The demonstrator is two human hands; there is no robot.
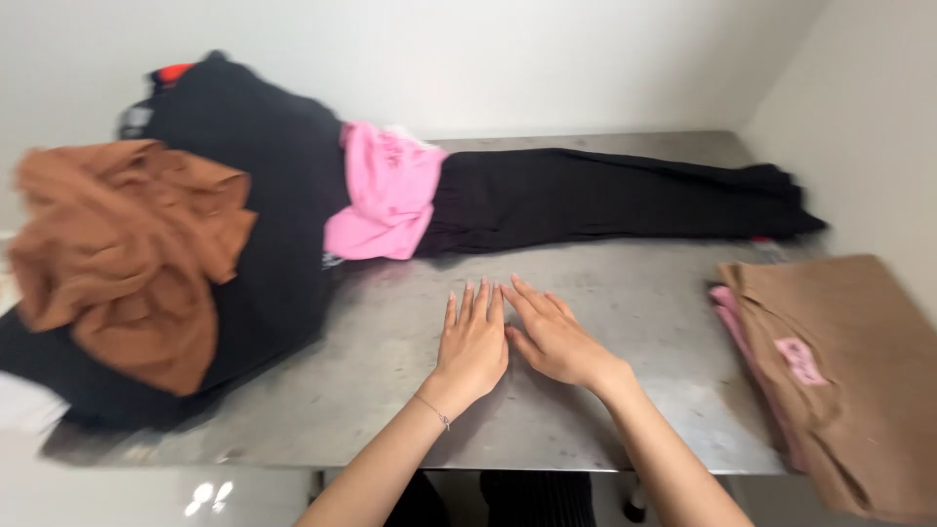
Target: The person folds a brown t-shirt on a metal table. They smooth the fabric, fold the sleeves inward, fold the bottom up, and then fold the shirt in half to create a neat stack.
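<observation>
Steel table (625, 293) | left hand (473, 346), right hand (556, 342): 2, flat, grips released | black trousers (605, 195): 1

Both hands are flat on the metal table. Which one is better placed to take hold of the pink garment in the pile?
Probably the left hand. It lies on the side of the pink garment, which sits up and to the left. The right hand would have to cross over it.

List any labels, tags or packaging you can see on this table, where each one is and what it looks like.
Pink tag: small rectangle lying on the folded tan garment at the right edge of the table; its markings are too blurred to make out.
No packages, signs or screens in view.
</observation>
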